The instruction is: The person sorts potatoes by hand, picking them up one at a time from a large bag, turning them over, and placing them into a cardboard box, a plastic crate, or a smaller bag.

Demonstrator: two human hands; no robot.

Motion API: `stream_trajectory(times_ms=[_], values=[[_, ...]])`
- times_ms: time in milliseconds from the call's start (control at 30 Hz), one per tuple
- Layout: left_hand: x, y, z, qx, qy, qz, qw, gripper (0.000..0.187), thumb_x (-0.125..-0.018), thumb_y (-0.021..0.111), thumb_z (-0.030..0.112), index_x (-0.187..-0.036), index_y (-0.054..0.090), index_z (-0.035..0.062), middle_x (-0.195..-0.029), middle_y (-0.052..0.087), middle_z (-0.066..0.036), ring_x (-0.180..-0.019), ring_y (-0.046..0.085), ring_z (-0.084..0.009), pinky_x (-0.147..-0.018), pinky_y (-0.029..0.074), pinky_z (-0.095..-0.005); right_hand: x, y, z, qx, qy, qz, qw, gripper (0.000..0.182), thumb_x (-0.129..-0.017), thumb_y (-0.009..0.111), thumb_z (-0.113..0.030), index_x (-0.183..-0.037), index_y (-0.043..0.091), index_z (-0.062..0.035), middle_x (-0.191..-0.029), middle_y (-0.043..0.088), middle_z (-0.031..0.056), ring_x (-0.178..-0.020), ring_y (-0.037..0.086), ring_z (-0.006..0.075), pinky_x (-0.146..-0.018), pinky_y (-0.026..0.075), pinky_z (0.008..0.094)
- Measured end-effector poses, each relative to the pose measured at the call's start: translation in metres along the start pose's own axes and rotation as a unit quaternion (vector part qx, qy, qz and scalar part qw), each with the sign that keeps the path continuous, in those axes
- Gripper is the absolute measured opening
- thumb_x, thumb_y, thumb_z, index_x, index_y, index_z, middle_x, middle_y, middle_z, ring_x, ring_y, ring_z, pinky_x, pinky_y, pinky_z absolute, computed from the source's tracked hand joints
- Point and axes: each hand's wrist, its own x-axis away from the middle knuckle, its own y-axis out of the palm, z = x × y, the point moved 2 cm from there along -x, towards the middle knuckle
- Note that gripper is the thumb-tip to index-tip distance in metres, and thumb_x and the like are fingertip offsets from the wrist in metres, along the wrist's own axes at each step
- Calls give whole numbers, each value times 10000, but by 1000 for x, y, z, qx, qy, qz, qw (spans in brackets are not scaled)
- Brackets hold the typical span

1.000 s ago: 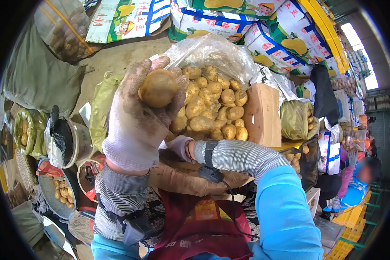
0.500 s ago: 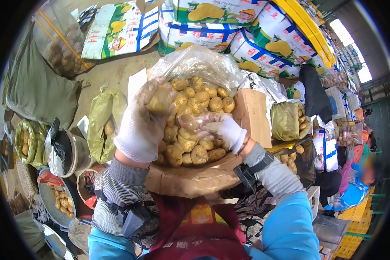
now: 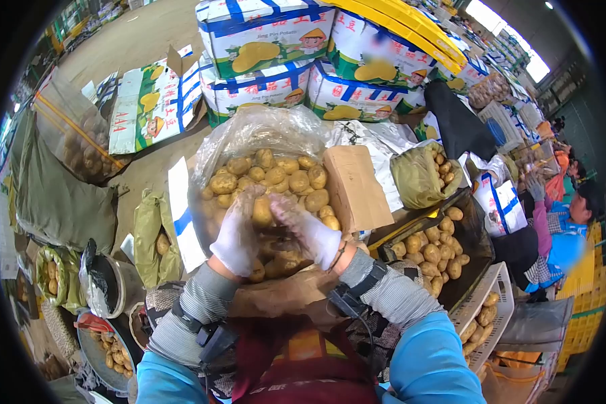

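Both my hands wear white gloves and are over a cardboard box (image 3: 357,188) lined with clear plastic (image 3: 262,128), which holds a heap of muddy yellow potatoes (image 3: 274,175). My left hand (image 3: 237,229) is curled against the side of one potato (image 3: 262,211) and appears to grip it. Just to the right, my right hand (image 3: 308,229) points its fingers toward that same potato. Motion smears those fingers, and whether they touch or hold anything cannot be made out. Beneath the hands, the nearer potatoes are partly hidden and in shadow.
Printed potato cartons (image 3: 262,50) are stacked beyond the box. On the right stand a dark crate of potatoes (image 3: 478,236) and a white basket (image 3: 498,289). At left are a green sack (image 3: 156,229), a bucket (image 3: 124,289) and a round tub (image 3: 91,343). Another person (image 3: 562,229) sits far right.
My left hand has come down and inward from the box's upper left, and the two hands are closer together. The potato in my right hand no longer shows. The camera view has shifted.
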Motion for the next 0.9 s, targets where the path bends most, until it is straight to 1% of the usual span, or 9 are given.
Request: stream_trajectory(times_ms=[67, 167, 200, 267, 333, 367, 567, 767, 900], values=[[5, 19, 4, -1, -34, -23, 999, 431, -1023, 400, 375, -1294, 464, 47, -1146, 570, -98, -1054, 554, -200, -930, 452, -315, 6, 20, -34, -260, 263, 73, 926, 484, -952, 582, -292, -1369, 415, -110, -1315, 505, 36, -1215, 486, 220, -961, 449, 418], [0, 16, 4, -182, 63, -17, 981, 530, -1026, 339, 436, -1377, 405, 45, -1317, 483, -148, -1202, 479, -244, -992, 398, -355, 2, 3, -18, -272, 200, 46, 940, 487, -926, 623, -274, -1362, 426, -186, -1326, 499, 62, -1224, 488, 261, -997, 422, 444], [-4, 8, 1, -194, 133, -47, 971, 583, -1020, 327, 466, -1407, 383, 34, -1406, 424, -168, -1294, 420, -264, -1056, 345, -353, -5, -15, -11, 8, -114, 39, 993, 491, -911, 641, -246, -1354, 430, -205, -1291, 519, 61, -1212, 497, 258, -984, 431, 440], [-16, -3, 14, -54, 40, -48, 997, 712, -962, 405, 563, -1409, 375, 11, -1443, 395, -150, -1325, 374, -266, -1084, 318, -390, -2, -33, -12, 301, -412, 61, 858, 517, -878, 676, -202, -1338, 440, -210, -1194, 558, 62, -1171, 525, 245, -938, 462, 416], [-25, -15, 24, -28, 30, -40, 998, 736, -934, 455, 578, -1410, 379, 21, -1454, 386, -148, -1332, 367, -269, -1069, 334, -396, 33, -55, -55, -34, -244, 81, 966, 531, -856, 696, -196, -1324, 447, -173, -1091, 578, 63, -1099, 561, 221, -885, 495, 373], [-28, -16, 32, 9, -3, -7, 1000, 703, -941, 465, 552, -1408, 387, 33, -1470, 370, -145, -1346, 357, -278, -1079, 326, -395, 57, -56, -83, -378, -45, 61, 923, 531, -852, 696, -206, -1318, 448, -150, -1051, 578, 62, -1057, 578, 205, -864, 506, 351], [-62, -62, 13, 26, -79, 35, 996, 591, -953, 470, 508, -1382, 452, 101, -1440, 443, -78, -1329, 408, -218, -1052, 391, -312, 334, -111, -223, -164, -304, 372, 862, 500, -895, 621, -277, -1350, 431, -195, -1148, 575, 88, -1007, 602, 215, -805, 509, 332], [-50, -44, -19, -33, -122, 46, 991, 622, -960, 420, 538, -1414, 420, 114, -1464, 410, -61, -1353, 366, -202, -1067, 372, -321, 682, -9, -293, 39, -536, 628, 563, 422, -876, 625, -302, -1250, 509, -146, -1058, 628, 131, -991, 620, 318, -794, 556, 428], [-37, -27, -30, -46, -136, 41, 989, 630, -960, 407, 548, -1415, 418, 111, -1471, 398, -68, -1360, 354, -207, -1074, 359, -330, 876, 52, -251, -53, -621, 697, 355, 413, -832, 621, -443, -1138, 584, -167, -1059, 642, 82, -1055, 587, 323, -881, 489, 508]])
